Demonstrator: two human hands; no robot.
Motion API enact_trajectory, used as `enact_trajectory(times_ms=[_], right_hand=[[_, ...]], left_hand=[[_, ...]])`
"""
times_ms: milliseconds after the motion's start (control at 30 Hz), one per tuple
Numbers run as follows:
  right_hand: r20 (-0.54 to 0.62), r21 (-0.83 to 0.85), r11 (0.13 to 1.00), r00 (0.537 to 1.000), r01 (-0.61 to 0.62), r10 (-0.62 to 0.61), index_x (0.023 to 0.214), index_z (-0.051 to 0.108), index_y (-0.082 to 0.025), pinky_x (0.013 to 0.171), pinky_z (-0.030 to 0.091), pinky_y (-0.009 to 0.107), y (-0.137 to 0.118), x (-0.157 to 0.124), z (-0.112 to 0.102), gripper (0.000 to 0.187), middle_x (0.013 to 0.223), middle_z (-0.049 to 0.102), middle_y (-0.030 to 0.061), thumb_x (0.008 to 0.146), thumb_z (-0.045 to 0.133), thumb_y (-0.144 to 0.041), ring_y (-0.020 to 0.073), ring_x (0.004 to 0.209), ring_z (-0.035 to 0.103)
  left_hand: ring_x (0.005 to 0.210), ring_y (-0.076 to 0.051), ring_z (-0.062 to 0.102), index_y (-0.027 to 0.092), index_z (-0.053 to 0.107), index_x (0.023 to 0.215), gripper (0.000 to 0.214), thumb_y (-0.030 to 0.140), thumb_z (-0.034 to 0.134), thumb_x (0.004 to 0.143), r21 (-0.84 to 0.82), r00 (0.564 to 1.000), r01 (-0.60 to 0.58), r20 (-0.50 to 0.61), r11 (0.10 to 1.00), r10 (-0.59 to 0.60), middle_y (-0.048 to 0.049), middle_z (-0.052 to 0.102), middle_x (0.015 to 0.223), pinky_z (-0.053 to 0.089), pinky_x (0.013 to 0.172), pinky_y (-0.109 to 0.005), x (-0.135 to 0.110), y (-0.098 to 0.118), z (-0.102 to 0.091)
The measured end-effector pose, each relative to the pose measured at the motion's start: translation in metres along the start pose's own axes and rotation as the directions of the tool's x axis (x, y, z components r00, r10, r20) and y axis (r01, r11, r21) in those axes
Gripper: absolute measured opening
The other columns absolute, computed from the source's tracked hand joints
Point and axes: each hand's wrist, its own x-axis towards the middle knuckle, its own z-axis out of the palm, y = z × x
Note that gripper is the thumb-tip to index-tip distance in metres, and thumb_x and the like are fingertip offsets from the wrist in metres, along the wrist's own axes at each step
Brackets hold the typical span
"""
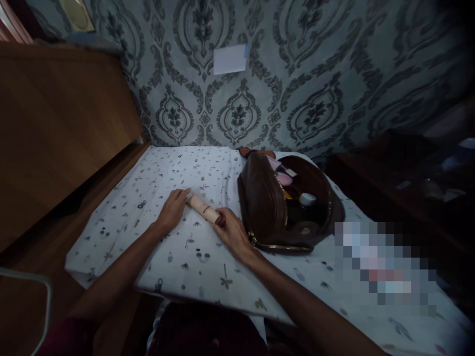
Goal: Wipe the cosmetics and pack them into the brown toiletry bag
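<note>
A slim beige tube (pixel 203 207) lies across the white patterned cloth (pixel 156 188) in front of me. My left hand (pixel 172 209) grips its far left end with curled fingers. My right hand (pixel 232 231) pinches its near right end. Just right of my right hand stands an open brown leather bag (pixel 263 202), holding a white-capped dark bottle (pixel 306 200) and some pink items (pixel 284 177).
The cloth covers a table set against a wall with damask wallpaper (pixel 315 99); a white paper note (pixel 230 59) is stuck on it. A wooden cabinet (pixel 55 123) rises at the left. Dark furniture (pixel 408 178) stands at the right. A pixelated patch hides part of the cloth.
</note>
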Motion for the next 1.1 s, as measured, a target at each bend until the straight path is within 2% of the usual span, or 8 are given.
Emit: enact_trajectory(times_ms=[100,167,300,400,533,700,867,1100], right_hand=[[0.001,0.01,1.0,1.0,-0.005,0.005,0.106,0.056,-0.019,0.069,0.047,0.028,-0.002,0.0,-0.001,0.029,0.087,0.061,0.0016,0.077,0.058,-0.017,0.0165,0.072,0.058],[-0.004,0.021,1.0,1.0,-0.003,0.004,0.105,0.056,-0.019,0.067,0.046,0.027,-0.003,0.001,-0.001,0.028,0.085,0.06,0.0011,0.077,0.058,-0.018,0.0161,0.071,0.057],[-0.032,-0.005,1.0,0.999,0.021,-0.021,0.094,0.055,-0.02,0.066,0.045,0.027,-0.002,0.002,0.0,0.015,0.082,0.058,0.0014,0.078,0.055,-0.019,0.0172,0.072,0.056],[-0.04,-0.038,0.999,0.999,0.028,-0.029,0.086,0.054,-0.019,0.067,0.045,0.028,0.0,0.003,0.001,0.008,0.079,0.058,0.002,0.078,0.055,-0.019,0.018,0.072,0.056],[-0.032,-0.002,1.0,0.999,0.01,-0.01,0.095,0.057,-0.019,0.068,0.046,0.028,-0.001,0.003,0.001,0.021,0.083,0.06,0.0012,0.074,0.058,-0.016,0.0163,0.07,0.057],[-0.019,0.023,0.999,1.0,-0.024,0.024,0.097,0.058,-0.02,0.065,0.046,0.027,-0.005,0.002,-0.002,0.023,0.082,0.06,0.0002,0.074,0.06,-0.016,0.0158,0.069,0.056],[-0.013,0.027,1.0,1.0,-0.014,0.014,0.098,0.059,-0.02,0.066,0.046,0.027,-0.004,0.001,-0.001,0.024,0.083,0.059,0.0003,0.075,0.057,-0.013,0.0158,0.07,0.056],[-0.023,-0.017,1.0,0.999,0.024,-0.024,0.105,0.059,-0.019,0.071,0.048,0.029,-0.004,0.001,-0.004,0.029,0.094,0.059,0.0043,0.077,0.058,-0.015,0.0179,0.078,0.057]], left_hand=[[0.105,-0.022,0.057,0.017,0.046,0.133,0.036,0.014,0.039,0.097,-0.043,0.996,-0.089,-0.03,0.995,0.088,-0.0114,0.061,0.112,0.053,0.091,-0.042,0.0,0.015,-0.003],[0.108,-0.022,0.058,0.016,0.048,0.129,0.033,0.012,0.04,0.097,-0.077,0.977,-0.213,-0.045,0.974,0.21,-0.0123,0.062,0.113,0.053,0.093,-0.041,-0.002,0.03,-0.003],[0.112,-0.022,0.059,0.016,0.052,0.121,0.026,0.011,0.043,0.096,-0.063,0.877,-0.481,-0.032,0.875,0.48,-0.0137,0.063,0.117,0.055,0.091,-0.039,-0.007,0.059,0.003],[0.113,-0.023,0.059,0.014,0.055,0.116,0.023,0.01,0.045,0.096,-0.045,0.85,-0.526,0.004,0.849,0.527,-0.0145,0.064,0.118,0.055,0.091,-0.038,-0.007,0.067,0.004],[0.108,-0.023,0.059,0.013,0.056,0.113,0.024,0.009,0.042,0.095,-0.071,0.923,-0.38,0.034,0.922,0.383,-0.0151,0.064,0.114,0.055,0.091,-0.038,-0.002,0.058,0.0],[0.108,-0.023,0.057,0.016,0.055,0.114,0.026,0.012,0.037,0.097,-0.082,0.991,-0.122,0.051,0.989,0.126,-0.0124,0.063,0.11,0.052,0.093,-0.04,0.001,0.03,-0.003],[0.106,-0.023,0.057,0.018,0.055,0.115,0.025,0.016,0.039,0.096,-0.055,0.988,0.142,0.062,0.988,-0.138,-0.01,0.063,0.111,0.05,0.092,-0.041,0.0,0.003,-0.001],[0.102,-0.023,0.057,0.019,0.054,0.116,0.025,0.02,0.039,0.096,-0.047,0.979,0.199,0.045,0.979,-0.197,-0.0083,0.063,0.108,0.05,0.09,-0.041,-0.004,-0.011,0.001]])
